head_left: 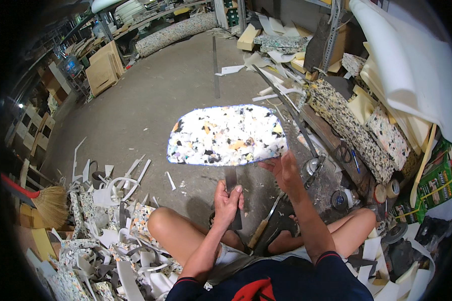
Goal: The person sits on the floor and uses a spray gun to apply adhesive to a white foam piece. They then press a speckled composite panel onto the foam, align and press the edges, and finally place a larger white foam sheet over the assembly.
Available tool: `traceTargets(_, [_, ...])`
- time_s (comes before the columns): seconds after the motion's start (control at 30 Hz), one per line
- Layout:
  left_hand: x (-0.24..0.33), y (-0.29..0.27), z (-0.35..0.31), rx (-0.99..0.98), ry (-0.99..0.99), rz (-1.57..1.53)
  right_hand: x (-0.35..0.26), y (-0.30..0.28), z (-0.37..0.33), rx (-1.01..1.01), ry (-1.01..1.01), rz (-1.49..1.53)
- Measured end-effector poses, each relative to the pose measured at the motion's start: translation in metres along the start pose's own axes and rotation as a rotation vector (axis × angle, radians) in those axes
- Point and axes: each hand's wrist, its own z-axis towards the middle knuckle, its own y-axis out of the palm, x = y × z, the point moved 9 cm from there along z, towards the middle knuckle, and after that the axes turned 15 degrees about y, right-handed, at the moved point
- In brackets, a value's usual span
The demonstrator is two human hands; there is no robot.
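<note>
In front of me is a white, speckled foam pad with a rounded far edge and a blue line round its rim. My left hand is closed round a dark flat metal strip, whose far end meets the pad's near edge. Another stretch of dark strip shows beyond the pad; the pad hides whether the two join. At the pad's near right corner, my right hand has its fingers apart and seems to touch the edge. A tool with a wooden handle lies between my feet.
Foam offcuts heap up at my left beside a broom. To the right, a long metal bar and speckled foam blocks lie near a wooden beam. A foam roll lies at the back.
</note>
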Motion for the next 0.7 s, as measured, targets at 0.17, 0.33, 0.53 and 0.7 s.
traceTargets(0.17, [0.004,-0.003,0.0,-0.002,0.03,-0.002,-0.015,0.013,0.01,0.044,0.114,-0.004])
traceTargets(0.33, [0.003,0.003,-0.002,-0.028,0.012,-0.013,0.0,-0.011,0.018,0.12,0.07,-0.081])
traceTargets(0.53, [0.003,-0.006,-0.002,0.017,0.026,-0.001,-0.005,0.018,0.008,-0.04,-0.028,0.156])
traceTargets(0.7, [0.005,-0.002,0.001,0.026,0.038,-0.014,0.044,0.001,0.012,-0.152,0.088,0.204])
